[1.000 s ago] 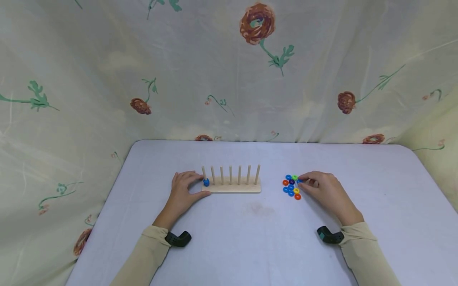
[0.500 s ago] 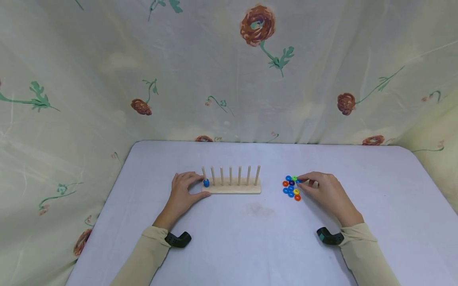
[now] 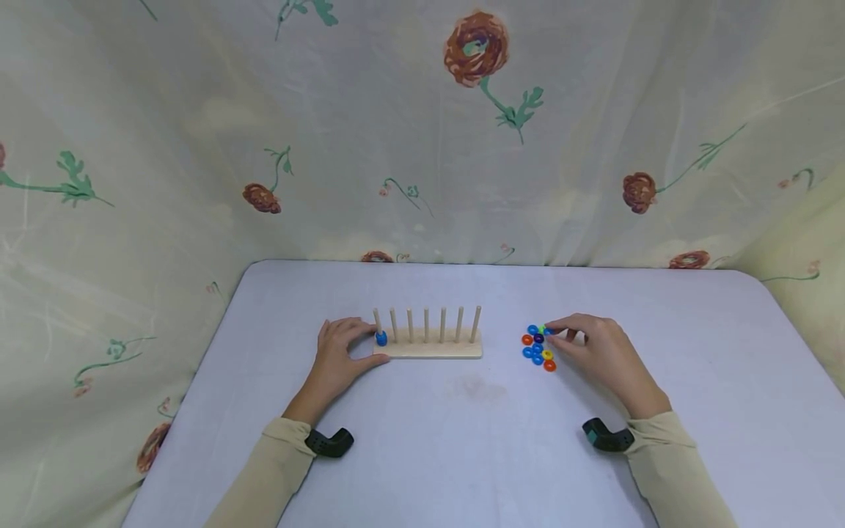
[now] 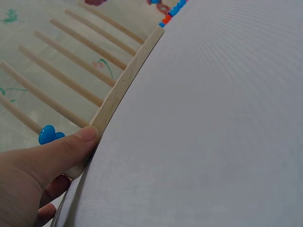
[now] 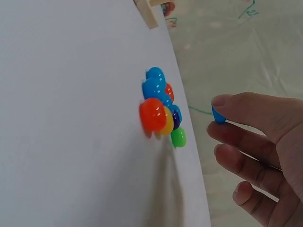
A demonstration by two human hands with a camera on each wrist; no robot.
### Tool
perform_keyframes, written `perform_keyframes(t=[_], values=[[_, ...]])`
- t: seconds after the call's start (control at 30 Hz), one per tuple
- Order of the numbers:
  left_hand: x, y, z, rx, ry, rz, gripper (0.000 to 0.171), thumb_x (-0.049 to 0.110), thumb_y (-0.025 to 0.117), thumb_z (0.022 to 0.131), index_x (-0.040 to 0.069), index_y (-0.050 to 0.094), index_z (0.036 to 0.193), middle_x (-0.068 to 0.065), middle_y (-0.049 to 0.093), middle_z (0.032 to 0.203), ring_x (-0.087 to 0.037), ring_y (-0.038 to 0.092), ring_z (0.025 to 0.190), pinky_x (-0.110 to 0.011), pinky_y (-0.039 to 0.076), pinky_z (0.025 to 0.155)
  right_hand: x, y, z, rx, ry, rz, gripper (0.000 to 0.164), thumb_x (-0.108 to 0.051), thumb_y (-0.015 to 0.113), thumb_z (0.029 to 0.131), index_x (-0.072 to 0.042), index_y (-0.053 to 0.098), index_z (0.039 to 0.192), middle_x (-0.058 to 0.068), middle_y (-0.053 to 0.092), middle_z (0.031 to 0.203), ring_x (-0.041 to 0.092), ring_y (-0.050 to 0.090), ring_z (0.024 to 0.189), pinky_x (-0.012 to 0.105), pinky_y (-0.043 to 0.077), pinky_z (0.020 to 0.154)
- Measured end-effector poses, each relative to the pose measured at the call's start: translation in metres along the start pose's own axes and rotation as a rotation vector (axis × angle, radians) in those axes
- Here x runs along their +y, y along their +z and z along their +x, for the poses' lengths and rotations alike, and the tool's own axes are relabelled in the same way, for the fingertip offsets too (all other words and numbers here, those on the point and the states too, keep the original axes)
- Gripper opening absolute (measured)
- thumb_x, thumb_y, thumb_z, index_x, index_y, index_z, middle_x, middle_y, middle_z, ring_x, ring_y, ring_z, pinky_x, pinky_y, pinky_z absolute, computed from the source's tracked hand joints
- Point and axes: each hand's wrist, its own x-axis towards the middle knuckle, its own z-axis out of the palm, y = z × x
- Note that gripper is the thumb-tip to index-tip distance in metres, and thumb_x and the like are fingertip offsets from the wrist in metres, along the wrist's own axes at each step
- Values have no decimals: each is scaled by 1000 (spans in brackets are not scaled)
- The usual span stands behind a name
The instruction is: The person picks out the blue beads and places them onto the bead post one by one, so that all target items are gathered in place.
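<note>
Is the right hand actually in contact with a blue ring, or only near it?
Touching: the right wrist view shows the right hand pinching a blue ring between thumb and index finger.

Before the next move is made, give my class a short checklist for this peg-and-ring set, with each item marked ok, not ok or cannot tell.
1. Rack steadied: ok; the left hand grips its left end.
2. Ring pinched: ok; the right hand has a blue ring between thumb and finger.
3. Held ring clear of the pile: ok; the right wrist view shows a gap.
4. Held ring over a peg: not ok; it is over by the pile, right of the rack.
5. Exact number of blue rings on the leftmost peg: cannot tell; they overlap.
</note>
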Motion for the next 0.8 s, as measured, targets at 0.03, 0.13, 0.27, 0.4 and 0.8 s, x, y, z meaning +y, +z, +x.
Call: perform_keyframes(t=[0.03,0.13,0.27,0.4,0.8], values=[[0,0,0,-1,-1,-1,57,32,93,75,10,74,124,-17,65,139,-38,50,140,-67,8,127,-1,0,1,4,-8,1,24,-17,83,89,-13,80,113,3,77,94,16,57,78,26,46,67],[1,0,0,-3,-6,-3,57,32,93,75,10,73,124,-17,65,139,-38,49,140,-66,8,128,-5,-1,4,18,-37,6,24,-16,83,88,-12,80,112,3,78,95,15,57,77,24,46,65],[1,0,0,-1,-1,4,57,31,93,75,9,74,123,-17,66,138,-38,50,139,-67,9,127,-13,-2,8,29,-56,14,24,-15,84,87,-11,80,111,4,78,95,15,57,75,22,46,61],[1,0,0,4,5,5,55,30,93,75,9,74,122,-17,66,137,-39,50,138,-68,11,126,-22,-2,13,26,-55,17,25,-17,84,87,-13,80,111,3,78,95,15,56,76,23,45,61],[1,0,0,-4,-1,-7,57,32,93,76,10,73,124,-17,65,139,-38,49,140,-66,8,128,-49,-5,28,50,-115,67,22,-18,82,90,-12,80,111,4,79,98,20,62,79,24,46,63]])
